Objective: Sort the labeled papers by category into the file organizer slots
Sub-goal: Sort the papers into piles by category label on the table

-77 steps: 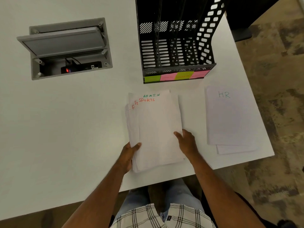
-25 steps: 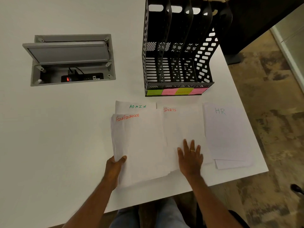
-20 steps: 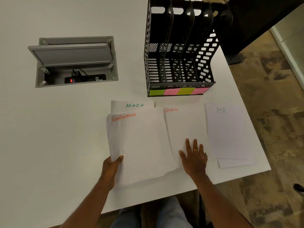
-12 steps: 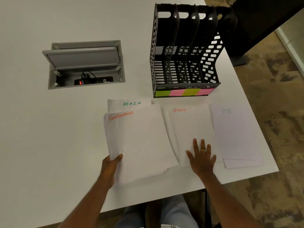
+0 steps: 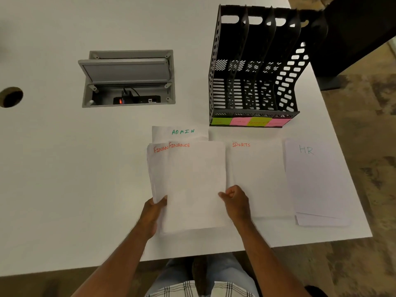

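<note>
Half a second ago your right hand (image 5: 236, 201) lay flat on the SPORTS sheet (image 5: 258, 179); now it has come off that sheet and pinches the right edge of the top FINANCE sheet (image 5: 196, 185), shifted right off the stack (image 5: 157, 174) so a second "FINAN" heading shows beneath. Your left hand (image 5: 153, 213) still grips the stack's lower left edge. An ADMIN sheet (image 5: 182, 132) peeks out behind, the HR pile (image 5: 315, 179) lies rightmost, and the file organizer (image 5: 255, 67) stands behind with green and pink slot notes, one reading "FINANCE"
</note>
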The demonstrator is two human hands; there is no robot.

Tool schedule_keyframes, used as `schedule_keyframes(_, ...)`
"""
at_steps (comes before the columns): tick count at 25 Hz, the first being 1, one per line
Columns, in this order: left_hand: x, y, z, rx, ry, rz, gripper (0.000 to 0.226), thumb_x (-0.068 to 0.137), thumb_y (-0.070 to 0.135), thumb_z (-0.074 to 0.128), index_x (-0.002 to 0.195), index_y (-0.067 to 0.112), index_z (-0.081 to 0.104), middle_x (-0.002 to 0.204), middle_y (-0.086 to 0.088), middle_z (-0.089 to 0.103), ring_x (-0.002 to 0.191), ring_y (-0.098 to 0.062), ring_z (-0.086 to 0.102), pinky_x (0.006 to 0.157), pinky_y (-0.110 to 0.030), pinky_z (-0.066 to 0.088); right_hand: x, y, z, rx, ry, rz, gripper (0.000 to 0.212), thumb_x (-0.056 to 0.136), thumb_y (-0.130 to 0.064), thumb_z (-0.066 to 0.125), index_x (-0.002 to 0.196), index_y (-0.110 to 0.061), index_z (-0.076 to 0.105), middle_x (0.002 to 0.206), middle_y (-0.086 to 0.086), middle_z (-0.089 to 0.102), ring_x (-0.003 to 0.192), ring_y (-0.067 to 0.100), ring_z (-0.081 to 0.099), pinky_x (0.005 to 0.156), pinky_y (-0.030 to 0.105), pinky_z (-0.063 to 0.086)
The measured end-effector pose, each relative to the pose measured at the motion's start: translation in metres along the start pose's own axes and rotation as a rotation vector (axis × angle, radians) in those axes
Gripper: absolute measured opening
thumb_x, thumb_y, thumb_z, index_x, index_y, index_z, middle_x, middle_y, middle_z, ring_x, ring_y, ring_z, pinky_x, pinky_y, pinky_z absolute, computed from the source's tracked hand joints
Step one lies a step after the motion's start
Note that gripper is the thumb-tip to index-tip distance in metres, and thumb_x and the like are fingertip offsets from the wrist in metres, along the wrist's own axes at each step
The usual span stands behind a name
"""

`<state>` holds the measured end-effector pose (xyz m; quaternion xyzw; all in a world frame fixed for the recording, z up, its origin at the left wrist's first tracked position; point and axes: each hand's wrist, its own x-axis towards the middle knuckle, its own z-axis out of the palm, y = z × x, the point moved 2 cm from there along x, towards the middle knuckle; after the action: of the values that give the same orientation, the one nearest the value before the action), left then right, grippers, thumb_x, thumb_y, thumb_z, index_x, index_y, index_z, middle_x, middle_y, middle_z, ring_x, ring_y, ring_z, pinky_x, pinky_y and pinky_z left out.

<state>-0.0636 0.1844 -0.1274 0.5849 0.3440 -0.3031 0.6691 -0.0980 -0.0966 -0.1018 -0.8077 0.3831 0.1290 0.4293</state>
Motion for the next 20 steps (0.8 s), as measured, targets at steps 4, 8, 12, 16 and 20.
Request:
schedule_keyframes(4, -0.006, 0.011, -0.011, -0.035, 0.058, 0.029, 0.042, 0.092, 0.020, 0.071, 0.129, 0.004, 0.062, 0.119, -0.017, 0.071, 0.108, -0.034, 0.067, 0.094, -0.044, 0.052, 0.008, 0.005, -0.026, 0.103, 0.223, -0.101, 0.015, 0.099, -0.024, 0.058, 0.088, -0.019, 0.048, 0.075, -0.004, 0.058, 0.068, 0.017, 0.059, 0.062, 0.031, 0.052)
schedule_keyframes(8, -0.008, 0.018, -0.032, -0.078, 0.089, 0.063, 0.044, 0.095, 0.017, 0.067, 0.134, -0.001, 0.058, 0.128, -0.021, 0.067, 0.118, -0.038, 0.063, 0.105, -0.048, 0.048, 0.008, 0.006, -0.028, -0.027, 0.218, -0.281, 0.008, 0.103, -0.025, 0.050, 0.105, -0.018, 0.049, 0.089, 0.000, 0.065, 0.084, 0.023, 0.067, 0.074, 0.035, 0.057)
schedule_keyframes(12, -0.007, 0.035, -0.066, -0.070, 0.124, 0.088, 0.042, 0.096, 0.015, 0.065, 0.134, -0.002, 0.057, 0.130, -0.022, 0.065, 0.117, -0.037, 0.063, 0.103, -0.046, 0.047, -0.008, 0.005, 0.002, -0.150, 0.193, -0.362, 0.026, 0.101, -0.025, 0.053, 0.124, -0.013, 0.049, 0.118, 0.011, 0.068, 0.106, 0.027, 0.068, 0.090, 0.039, 0.057)
schedule_keyframes(16, 0.003, 0.059, -0.107, 0.000, 0.118, 0.105, 0.037, 0.097, 0.016, 0.064, 0.130, 0.001, 0.059, 0.127, -0.020, 0.066, 0.108, -0.033, 0.063, 0.094, -0.041, 0.046, -0.019, 0.000, 0.035, -0.192, 0.189, -0.309, 0.045, 0.098, -0.017, 0.059, 0.140, -0.012, 0.043, 0.137, 0.016, 0.059, 0.122, 0.028, 0.061, 0.098, 0.040, 0.054)
schedule_keyframes(20, 0.014, 0.069, -0.139, 0.052, 0.091, 0.103, 0.041, 0.096, 0.017, 0.065, 0.132, -0.001, 0.059, 0.127, -0.020, 0.067, 0.116, -0.037, 0.062, 0.097, -0.044, 0.048, -0.019, -0.004, 0.055, -0.308, 0.317, -0.375, 0.045, 0.097, -0.007, 0.058, 0.141, -0.008, 0.049, 0.129, 0.021, 0.053, 0.111, 0.033, 0.062, 0.090, 0.043, 0.058)
